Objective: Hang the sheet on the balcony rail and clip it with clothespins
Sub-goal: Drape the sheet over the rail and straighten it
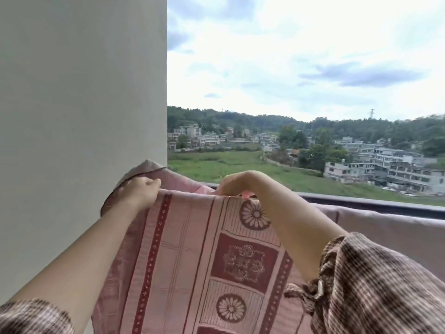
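Sheet [192, 261]: pink with dark red flower and square patterns, held up at the frame's six o'clock, its top edge raised level with the rail [373, 205].
Left hand [142, 190]: at nine o'clock of the sheet's top edge, fingers closed on the cloth near the wall [81, 92].
Right hand [237, 183]: at twelve o'clock of the edge, curled down over the cloth, gripping it; something red peeks under the fingers, can't tell what.
Rail: dark, running off to three o'clock, more pale cloth draped below it.
Sleeves [375, 285]: brown checked.

Right hand [237, 186] fingertips behind sheet [192, 249]
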Motion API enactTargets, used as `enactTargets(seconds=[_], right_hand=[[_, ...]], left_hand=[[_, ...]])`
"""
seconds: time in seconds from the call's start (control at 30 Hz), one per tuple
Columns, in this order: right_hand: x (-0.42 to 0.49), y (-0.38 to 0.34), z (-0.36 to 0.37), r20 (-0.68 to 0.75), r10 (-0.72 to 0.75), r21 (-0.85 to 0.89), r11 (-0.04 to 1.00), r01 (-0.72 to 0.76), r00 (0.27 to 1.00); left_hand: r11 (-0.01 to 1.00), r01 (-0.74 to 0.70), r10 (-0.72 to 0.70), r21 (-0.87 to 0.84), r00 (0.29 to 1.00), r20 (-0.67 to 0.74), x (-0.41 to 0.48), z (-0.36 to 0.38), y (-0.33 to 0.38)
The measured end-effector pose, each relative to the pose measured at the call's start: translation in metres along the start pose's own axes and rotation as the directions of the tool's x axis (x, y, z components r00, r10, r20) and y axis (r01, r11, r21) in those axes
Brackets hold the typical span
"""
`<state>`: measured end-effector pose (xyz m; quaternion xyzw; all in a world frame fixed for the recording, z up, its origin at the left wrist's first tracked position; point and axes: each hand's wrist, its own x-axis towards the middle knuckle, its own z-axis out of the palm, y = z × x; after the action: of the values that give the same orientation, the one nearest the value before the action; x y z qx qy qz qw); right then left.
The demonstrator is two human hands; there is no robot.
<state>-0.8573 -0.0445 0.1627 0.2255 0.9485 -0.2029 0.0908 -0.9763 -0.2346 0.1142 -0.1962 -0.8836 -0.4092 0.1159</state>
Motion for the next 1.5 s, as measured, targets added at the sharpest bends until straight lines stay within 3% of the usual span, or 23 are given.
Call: enactTargets(seconds=[0.1,0.17,0.27,0.47,0.77,0.9,1.0,1.17,1.23,1.33,1.47,1.5], right_hand=[[-0.018,0.012,-0.001,-0.156,-0.132,-0.042,0.991,0.127,0.979],[-0.04,0.021,-0.001,-0.295,-0.193,-0.052,0.981,0.186,0.936],[-0.075,0.053,0.001,-0.481,-0.224,-0.122,0.974,0.188,0.847],[-0.171,0.156,0.01,-0.733,-0.087,-0.046,0.996,0.079,0.675],[-0.307,0.331,0.018,-0.835,0.111,-0.005,0.978,-0.209,0.539],[-0.349,0.41,0.012,-0.832,0.171,-0.065,0.914,-0.4,0.528],[-0.371,0.454,0.005,-0.823,0.181,-0.104,0.883,-0.457,0.539],[-0.371,0.479,-0.004,-0.871,-0.034,-0.187,0.946,-0.266,0.491],[-0.366,0.481,-0.013,-0.861,-0.06,-0.183,0.963,-0.199,0.505],[-0.362,0.484,-0.03,-0.854,-0.04,-0.178,0.96,-0.218,0.519],[-0.358,0.488,-0.048,-0.934,0.011,-0.056,0.983,-0.176,0.356],[-0.358,0.489,-0.048,-0.933,0.024,-0.022,0.992,-0.123,0.358]], left_hand=[[0.978,0.063,-0.05,0.2,0.996,-0.068,-0.015,0.013,0.016],[0.967,-0.072,0.1,0.246,0.99,-0.102,-0.025,0.023,0.033],[0.947,-0.278,0.296,0.16,0.949,-0.105,-0.048,0.045,0.064],[0.839,-0.536,0.541,0.089,0.839,-0.051,-0.142,0.094,0.15],[0.687,-0.725,0.726,-0.037,0.685,0.064,-0.273,0.169,0.273],[0.714,-0.7,0.698,-0.011,0.711,0.089,-0.311,0.204,0.321],[0.732,-0.678,0.679,-0.076,0.734,-0.014,-0.323,0.222,0.337],[0.746,-0.656,0.631,-0.113,0.751,-0.193,-0.32,0.228,0.336],[0.768,-0.638,0.617,-0.058,0.761,-0.203,-0.315,0.229,0.338],[0.773,-0.634,0.616,-0.019,0.758,-0.217,-0.312,0.229,0.345],[0.804,-0.591,0.55,-0.068,0.782,-0.294,-0.311,0.232,0.376],[0.823,-0.563,0.526,-0.076,0.806,-0.271,-0.311,0.235,0.384]])
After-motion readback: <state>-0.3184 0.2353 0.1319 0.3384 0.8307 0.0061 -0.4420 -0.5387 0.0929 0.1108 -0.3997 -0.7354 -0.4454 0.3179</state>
